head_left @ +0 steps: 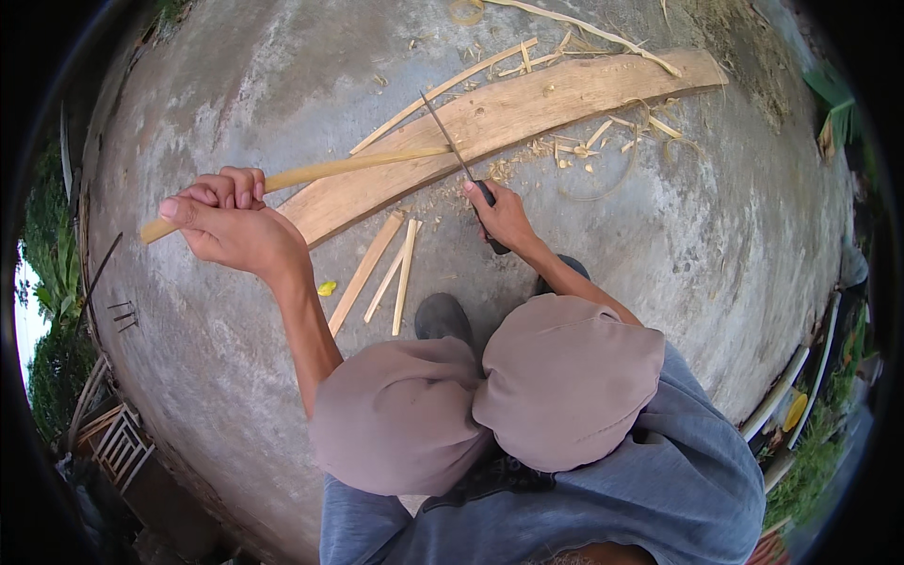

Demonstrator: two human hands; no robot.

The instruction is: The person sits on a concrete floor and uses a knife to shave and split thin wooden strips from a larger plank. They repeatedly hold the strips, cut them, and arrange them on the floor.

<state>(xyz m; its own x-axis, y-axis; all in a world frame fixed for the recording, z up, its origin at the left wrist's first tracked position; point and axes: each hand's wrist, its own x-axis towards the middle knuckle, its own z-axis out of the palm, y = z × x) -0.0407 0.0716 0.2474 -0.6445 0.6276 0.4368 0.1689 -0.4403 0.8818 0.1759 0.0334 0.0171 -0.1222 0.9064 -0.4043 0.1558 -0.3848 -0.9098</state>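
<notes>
A yellow scrap lies on the concrete floor, left of its middle, with dark prongs near its left edge. Green shrubs grow beyond that edge, a slatted rack past its lower left, white pipes along its lower right.

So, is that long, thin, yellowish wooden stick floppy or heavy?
The wooden stick is probably stiff, as it stretches nearly straight beyond the left hand. It's likely light, being slim and gripped near one end by that hand alone.
</notes>
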